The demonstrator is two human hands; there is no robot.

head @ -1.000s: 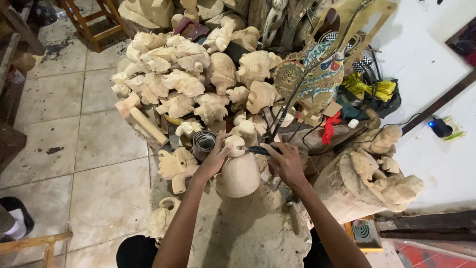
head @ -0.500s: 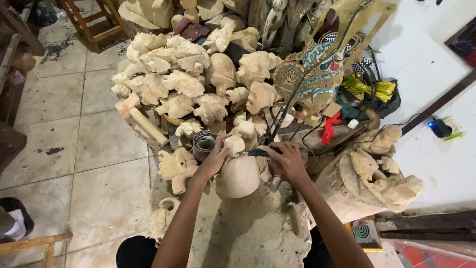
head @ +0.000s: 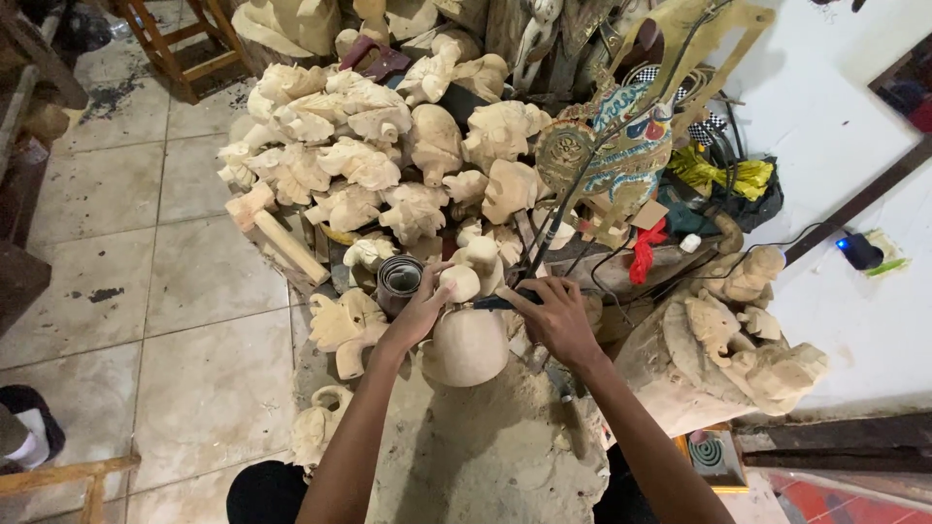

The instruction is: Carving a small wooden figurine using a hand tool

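My left hand (head: 419, 312) grips the top of a pale, rounded wood carving (head: 466, 342) that stands on a dusty work block (head: 485, 456). My right hand (head: 558, 315) holds a dark-handled carving tool (head: 497, 303) whose tip points left against the carving's upper part. Both forearms reach up from the bottom of the view. The tool's blade is mostly hidden by my fingers.
A large pile of unfinished pale carvings (head: 369, 155) fills the area behind. A roll of dark tape or sandpaper (head: 398, 279) sits by my left hand. A painted puppet figure (head: 621, 155), cables, a carved block (head: 718, 359) at right, tiled floor (head: 175, 320) at left.
My right hand has shifted slightly down and left along the carving with the tool; the left hand keeps its hold. The carving stays in place.
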